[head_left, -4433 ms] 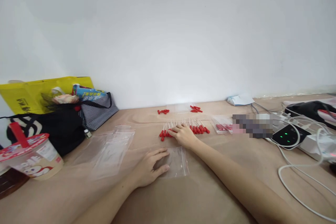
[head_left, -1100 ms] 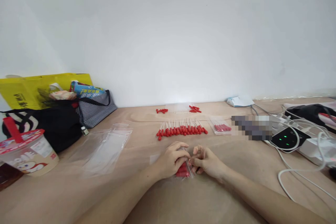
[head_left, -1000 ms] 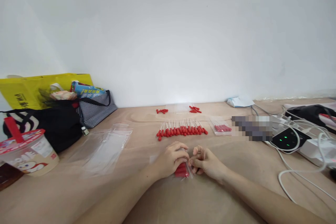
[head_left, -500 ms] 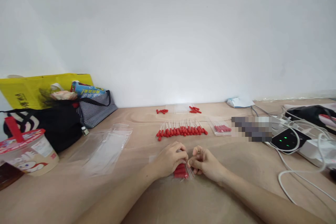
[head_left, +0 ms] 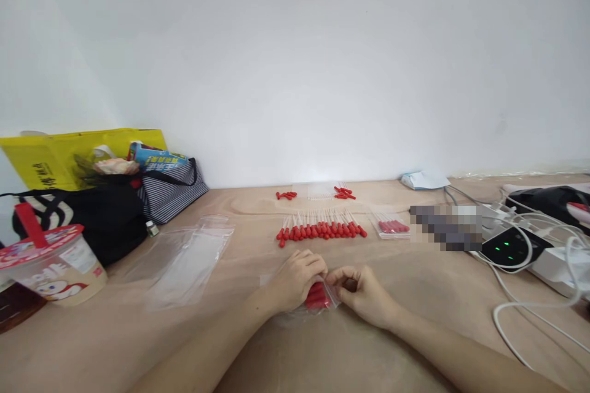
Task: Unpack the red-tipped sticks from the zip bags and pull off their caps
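Note:
A small clear plastic bag (head_left: 318, 298) with several red-bulbed droppers inside lies on the tan table just in front of me. My left hand (head_left: 295, 279) is curled over its left part and pinches its top edge. My right hand (head_left: 362, 291) is closed in a pinch on the bag's right end, thumb against fingers. Beyond my hands a row of loose red-bulbed droppers (head_left: 320, 228) lies side by side. To the row's right sits a filled clear bag of droppers (head_left: 391, 226).
A stack of empty clear bags (head_left: 187, 258) lies at left. Farther left are a drink cup (head_left: 53, 267), a black bag (head_left: 99, 218), a striped pouch (head_left: 168, 193) and a yellow bag (head_left: 69, 156). Loose red bulbs (head_left: 338, 192) lie by the wall. Chargers and white cables (head_left: 530, 252) crowd the right.
My right hand left the dropper row and came back to the bag, which now holds red droppers. Both hands pinch along its top; in the last half second they shifted slightly.

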The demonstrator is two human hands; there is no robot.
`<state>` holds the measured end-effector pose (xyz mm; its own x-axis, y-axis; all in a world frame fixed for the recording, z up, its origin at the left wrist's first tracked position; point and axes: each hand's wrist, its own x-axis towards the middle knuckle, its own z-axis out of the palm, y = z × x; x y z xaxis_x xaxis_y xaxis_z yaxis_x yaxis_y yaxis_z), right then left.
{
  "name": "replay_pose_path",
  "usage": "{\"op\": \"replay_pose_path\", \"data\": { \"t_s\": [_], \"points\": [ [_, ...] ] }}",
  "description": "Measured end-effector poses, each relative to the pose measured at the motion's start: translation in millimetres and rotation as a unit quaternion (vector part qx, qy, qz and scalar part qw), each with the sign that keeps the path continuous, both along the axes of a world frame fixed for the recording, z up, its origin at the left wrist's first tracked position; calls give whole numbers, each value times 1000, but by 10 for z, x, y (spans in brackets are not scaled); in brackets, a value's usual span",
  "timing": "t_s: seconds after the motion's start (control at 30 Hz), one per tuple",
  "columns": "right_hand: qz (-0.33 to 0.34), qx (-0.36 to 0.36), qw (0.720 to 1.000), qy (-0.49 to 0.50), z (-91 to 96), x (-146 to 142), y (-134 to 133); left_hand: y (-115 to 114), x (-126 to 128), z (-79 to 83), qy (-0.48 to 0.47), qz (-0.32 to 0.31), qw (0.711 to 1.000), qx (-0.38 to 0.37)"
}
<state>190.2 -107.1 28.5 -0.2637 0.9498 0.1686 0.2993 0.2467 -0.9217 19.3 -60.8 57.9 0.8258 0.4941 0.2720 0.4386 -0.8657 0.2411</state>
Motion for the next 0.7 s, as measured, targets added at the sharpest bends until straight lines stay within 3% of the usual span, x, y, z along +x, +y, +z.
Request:
{"op": "replay_pose_path", "data": {
  "t_s": [0.13,0.23,0.33,0.47,0.7],
  "points": [
    [-28,178,972,-153,-39,-4,6,4,-5,3,-9,-3,1000,-9],
    [-51,309,915,-255,-75,-2,36,12,-13,5,-19,5,1000,-18],
    [-55,392,865,-309,-89,9,71,19,-27,5,-41,18,999,-27],
    [-49,448,829,-332,-93,35,97,17,-49,6,-43,21,998,-37],
    [-42,474,806,-353,-107,58,105,27,-66,5,-25,-3,999,-36]
  ]
}}
